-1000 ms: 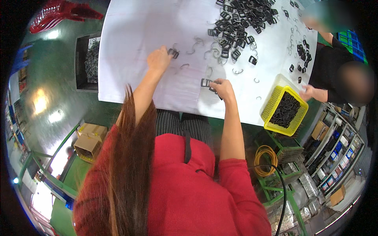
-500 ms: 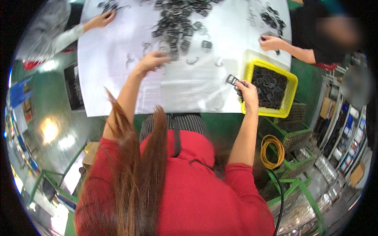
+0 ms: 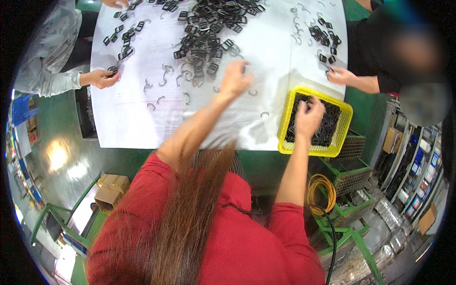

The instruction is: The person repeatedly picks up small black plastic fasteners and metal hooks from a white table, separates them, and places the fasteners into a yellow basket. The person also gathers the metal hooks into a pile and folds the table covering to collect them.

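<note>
Over the white-covered table my left hand (image 3: 236,78) is stretched out below the pile of black plastic slide buckles (image 3: 204,47). Motion smears its fingers; a dark spot shows at the fingertips, too unclear to name. My right hand (image 3: 309,116) hovers over the yellow plastic basket (image 3: 283,121), fingers apart and no buckle visible in them. Many black pieces (image 3: 327,130) fill the basket. Thin curved scraps (image 3: 166,73) are scattered left of my left hand, and another curved scrap (image 3: 264,114) lies left of the basket.
At the left, a co-worker's hand (image 3: 102,78) is close to small black buckles; another co-worker's hand (image 3: 343,76) is at the right edge beside a small buckle pile (image 3: 325,35). A coiled orange hose (image 3: 321,194) hangs from the green frame (image 3: 354,178) below the basket.
My left hand has moved right across the table. My right hand has moved over the basket, and the buckles it held no longer show in it. The left co-worker's hand has come nearer.
</note>
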The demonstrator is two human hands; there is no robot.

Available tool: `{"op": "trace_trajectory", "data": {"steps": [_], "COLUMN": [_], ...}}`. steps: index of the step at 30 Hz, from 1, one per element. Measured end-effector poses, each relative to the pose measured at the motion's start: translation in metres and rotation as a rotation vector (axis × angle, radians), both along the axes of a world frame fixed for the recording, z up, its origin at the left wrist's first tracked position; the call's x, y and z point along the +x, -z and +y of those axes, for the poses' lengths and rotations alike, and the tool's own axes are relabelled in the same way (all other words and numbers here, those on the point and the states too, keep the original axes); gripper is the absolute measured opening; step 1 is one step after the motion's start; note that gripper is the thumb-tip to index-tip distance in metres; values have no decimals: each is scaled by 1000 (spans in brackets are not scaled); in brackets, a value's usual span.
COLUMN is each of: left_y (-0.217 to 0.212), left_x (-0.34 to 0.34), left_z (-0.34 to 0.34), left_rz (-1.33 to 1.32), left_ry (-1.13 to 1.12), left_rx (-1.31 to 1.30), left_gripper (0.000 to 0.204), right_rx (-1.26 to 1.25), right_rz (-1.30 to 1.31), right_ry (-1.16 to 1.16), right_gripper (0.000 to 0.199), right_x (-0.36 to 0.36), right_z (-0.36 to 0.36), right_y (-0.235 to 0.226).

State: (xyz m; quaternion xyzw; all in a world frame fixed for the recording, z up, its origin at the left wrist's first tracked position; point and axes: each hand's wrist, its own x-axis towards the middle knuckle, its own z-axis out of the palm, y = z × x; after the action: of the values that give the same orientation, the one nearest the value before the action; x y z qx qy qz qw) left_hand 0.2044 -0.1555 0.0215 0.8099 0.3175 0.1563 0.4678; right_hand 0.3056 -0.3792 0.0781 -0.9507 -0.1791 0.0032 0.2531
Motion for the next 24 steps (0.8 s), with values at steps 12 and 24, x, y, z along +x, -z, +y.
{"op": "trace_trajectory", "data": {"steps": [12, 24], "left_y": [71, 29], "left_x": [-58, -71], "left_z": [190, 141], "left_rz": [90, 150], "left_ry": [-245, 0], "left_rx": [291, -586], "left_gripper": [36, 26], "right_rx": [-257, 221], "right_rz": [555, 1122], "right_ry": [-88, -121], "right_gripper": [100, 30], "right_x": [-42, -7], "right_z": [231, 183], "right_y": [76, 71]}}
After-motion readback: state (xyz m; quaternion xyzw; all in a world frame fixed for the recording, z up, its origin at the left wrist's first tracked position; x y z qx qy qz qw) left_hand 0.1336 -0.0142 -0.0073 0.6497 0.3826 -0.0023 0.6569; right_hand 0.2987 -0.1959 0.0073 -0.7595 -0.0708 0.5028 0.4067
